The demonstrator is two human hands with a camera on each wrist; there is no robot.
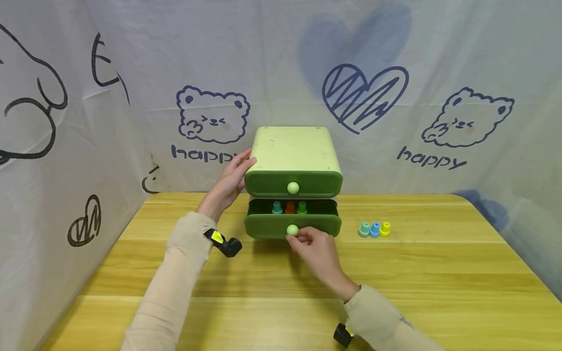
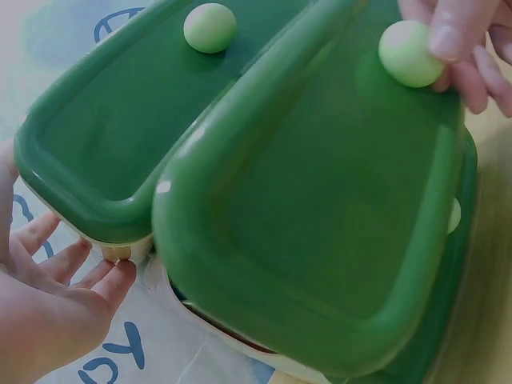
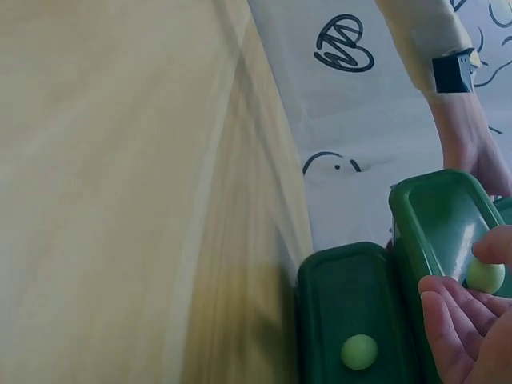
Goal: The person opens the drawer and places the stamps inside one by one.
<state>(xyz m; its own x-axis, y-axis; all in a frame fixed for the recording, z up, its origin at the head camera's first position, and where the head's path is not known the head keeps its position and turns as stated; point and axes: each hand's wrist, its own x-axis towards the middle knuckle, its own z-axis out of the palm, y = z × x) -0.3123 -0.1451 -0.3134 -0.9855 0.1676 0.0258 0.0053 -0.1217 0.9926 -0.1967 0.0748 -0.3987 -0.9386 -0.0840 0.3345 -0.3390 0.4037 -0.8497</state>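
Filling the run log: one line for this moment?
left hand steadies drawer box | right hand pinches lower drawer knob | lower drawer partly open

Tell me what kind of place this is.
Probably a staged recording corner, not a lived-in room: white cloth backdrop printed with bears, hearts and "happy" walls in a bare wooden table. On it only a small green drawer unit and three little coloured pegs.
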